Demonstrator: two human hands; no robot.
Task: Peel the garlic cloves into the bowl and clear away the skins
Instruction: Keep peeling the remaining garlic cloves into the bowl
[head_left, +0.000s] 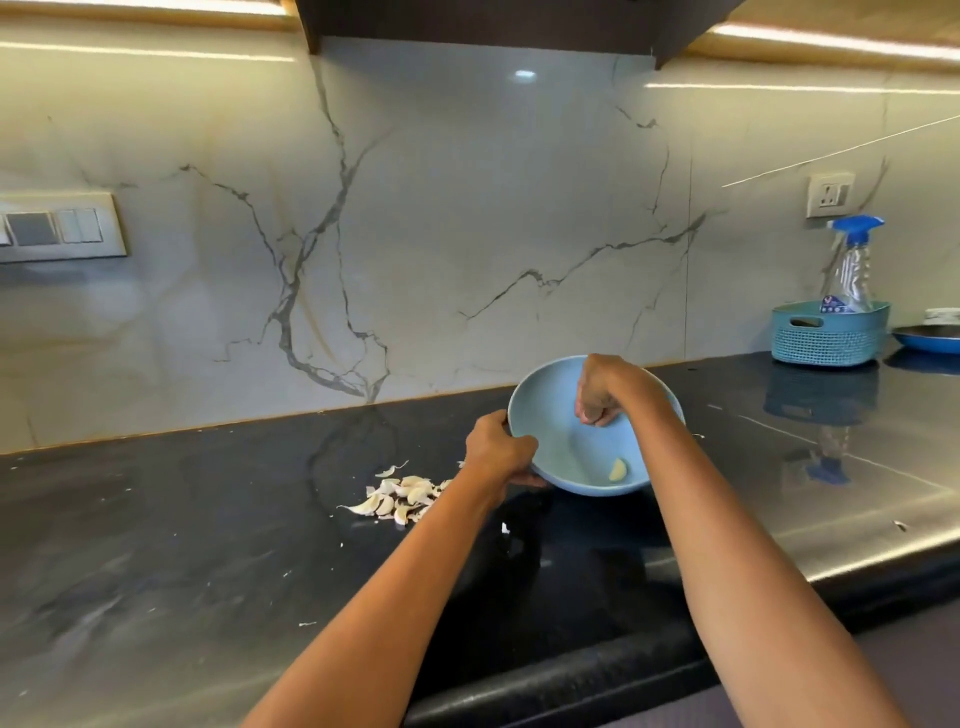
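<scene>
Over the dark counter — bowl held tilted, one peeled clove inside
Left hand grips the near rim, fingers curled round it; right hand hangs over the bowl, fingers bunched, whether pinching anything cannot be told. Risk: a steeper tilt could spill the clove — onto the garlic pile just left

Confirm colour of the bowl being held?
Light blue bowl, plain with no pattern; head view, the only one, shows it.
</scene>
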